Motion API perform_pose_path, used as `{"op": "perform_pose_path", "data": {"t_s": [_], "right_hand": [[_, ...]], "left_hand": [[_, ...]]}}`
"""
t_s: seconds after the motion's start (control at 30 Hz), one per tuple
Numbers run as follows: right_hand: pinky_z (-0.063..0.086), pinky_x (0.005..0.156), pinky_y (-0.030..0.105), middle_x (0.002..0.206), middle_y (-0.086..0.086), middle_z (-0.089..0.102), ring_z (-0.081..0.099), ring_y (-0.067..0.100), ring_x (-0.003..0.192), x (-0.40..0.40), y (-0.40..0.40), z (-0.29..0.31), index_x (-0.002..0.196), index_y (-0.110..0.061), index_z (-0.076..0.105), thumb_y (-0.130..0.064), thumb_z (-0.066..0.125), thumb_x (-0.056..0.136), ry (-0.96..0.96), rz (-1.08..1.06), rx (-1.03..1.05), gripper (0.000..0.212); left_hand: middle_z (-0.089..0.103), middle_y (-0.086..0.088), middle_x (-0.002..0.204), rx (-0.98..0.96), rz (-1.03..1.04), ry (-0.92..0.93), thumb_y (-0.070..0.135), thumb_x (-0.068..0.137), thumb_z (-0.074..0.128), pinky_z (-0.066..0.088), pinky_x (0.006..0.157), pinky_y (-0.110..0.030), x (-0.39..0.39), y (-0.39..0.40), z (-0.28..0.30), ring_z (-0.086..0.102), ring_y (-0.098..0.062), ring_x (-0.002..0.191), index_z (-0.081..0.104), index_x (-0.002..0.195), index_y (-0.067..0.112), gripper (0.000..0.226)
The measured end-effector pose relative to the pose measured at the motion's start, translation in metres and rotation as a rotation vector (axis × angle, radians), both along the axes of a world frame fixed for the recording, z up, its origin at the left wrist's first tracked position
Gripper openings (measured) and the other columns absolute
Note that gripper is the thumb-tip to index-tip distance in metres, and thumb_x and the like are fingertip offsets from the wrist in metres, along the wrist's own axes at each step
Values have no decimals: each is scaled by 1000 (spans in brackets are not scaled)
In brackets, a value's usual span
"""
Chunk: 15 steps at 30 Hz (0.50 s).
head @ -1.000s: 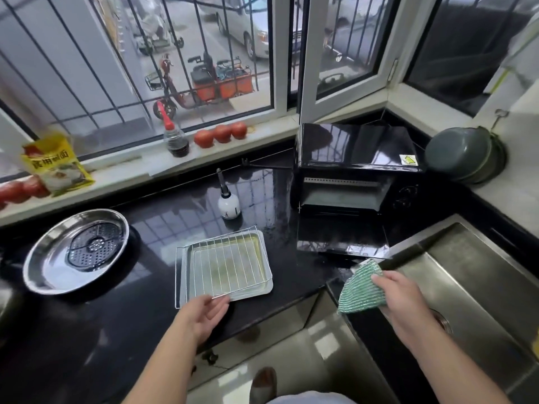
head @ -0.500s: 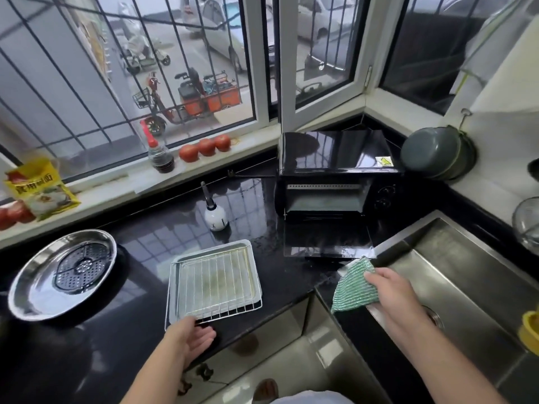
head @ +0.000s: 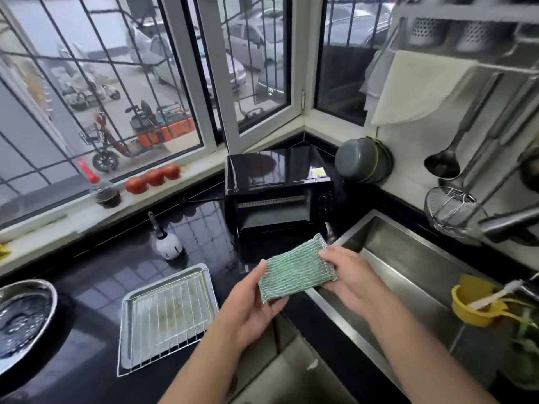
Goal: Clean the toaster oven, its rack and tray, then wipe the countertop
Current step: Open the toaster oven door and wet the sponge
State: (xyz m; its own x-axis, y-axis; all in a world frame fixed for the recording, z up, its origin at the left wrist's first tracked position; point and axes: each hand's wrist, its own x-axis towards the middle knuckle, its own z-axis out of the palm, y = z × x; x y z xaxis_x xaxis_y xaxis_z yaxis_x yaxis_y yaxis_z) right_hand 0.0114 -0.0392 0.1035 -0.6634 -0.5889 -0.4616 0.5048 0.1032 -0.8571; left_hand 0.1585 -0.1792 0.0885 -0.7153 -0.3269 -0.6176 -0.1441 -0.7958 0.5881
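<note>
A black toaster oven (head: pixel 277 173) stands in the counter's corner with its door folded down. The wire rack (head: pixel 151 342) lies on the metal tray (head: pixel 211 290) on the black countertop (head: pixel 96 272), left of my hands. Both hands hold a green scouring cloth (head: pixel 297 269) in front of the oven door. My left hand (head: pixel 248 310) grips its lower left edge from below. My right hand (head: pixel 350 275) pinches its right end.
A steel sink (head: pixel 408 275) lies to the right, with a yellow strainer (head: pixel 472 304) and a brush in it. A white spray bottle (head: pixel 167 243), a steel steamer dish (head: pixel 20 316), a sauce bottle (head: pixel 102 188) and tomatoes (head: pixel 153 177) sit left. Pots (head: pixel 361 161) and utensils hang right.
My left hand has left the rack's front edge and risen to the green cloth, so both hands hold it now. The cloth moved up and left from the sink's edge. The view tilted up.
</note>
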Motion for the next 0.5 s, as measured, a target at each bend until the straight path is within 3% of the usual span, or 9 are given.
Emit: {"op": "perform_pose_path", "data": {"t_s": [0.1, 0.2, 0.33, 0.43, 0.5], "right_hand": [[58, 87, 43, 102, 16, 75, 71, 23, 89, 6, 8, -16, 107, 1, 66, -7, 51, 99, 90, 70, 216, 19], [57, 88, 44, 98, 17, 72, 68, 25, 88, 18, -7, -31, 104, 5, 62, -7, 53, 96, 174, 73, 382, 17], [55, 92, 51, 104, 8, 68, 67, 26, 98, 21, -37, -48, 105, -18, 60, -17, 58, 94, 195, -55, 438, 12], [55, 92, 51, 109, 4, 69, 67, 23, 99, 0, -61, -67, 118, -21, 61, -18, 58, 88, 189, -81, 458, 31], [56, 90, 49, 100, 4, 73, 70, 24, 94, -9, -81, -74, 107, -20, 69, -10, 55, 91, 271, -50, 472, 22]], "left_hand": [[77, -16, 111, -309, -143, -154, 2, 103, 52, 59, 91, -46, 1, -4, -16, 73, -32, 103, 70, 119, 3, 24], [80, -10, 99, -549, -232, -276, -1, 99, 58, 58, 95, -53, 0, -19, -30, 76, -33, 98, 75, 110, 6, 21], [80, -9, 95, -610, -272, -290, 1, 98, 61, 57, 92, -54, -10, -46, -38, 75, -35, 98, 77, 101, 10, 19], [79, -13, 98, -600, -325, -288, 2, 97, 63, 58, 89, -54, -27, -77, -51, 75, -35, 95, 75, 102, 9, 16], [78, -14, 94, -648, -355, -310, 4, 91, 67, 60, 84, -55, -40, -98, -63, 75, -33, 89, 73, 100, 10, 12]]}}
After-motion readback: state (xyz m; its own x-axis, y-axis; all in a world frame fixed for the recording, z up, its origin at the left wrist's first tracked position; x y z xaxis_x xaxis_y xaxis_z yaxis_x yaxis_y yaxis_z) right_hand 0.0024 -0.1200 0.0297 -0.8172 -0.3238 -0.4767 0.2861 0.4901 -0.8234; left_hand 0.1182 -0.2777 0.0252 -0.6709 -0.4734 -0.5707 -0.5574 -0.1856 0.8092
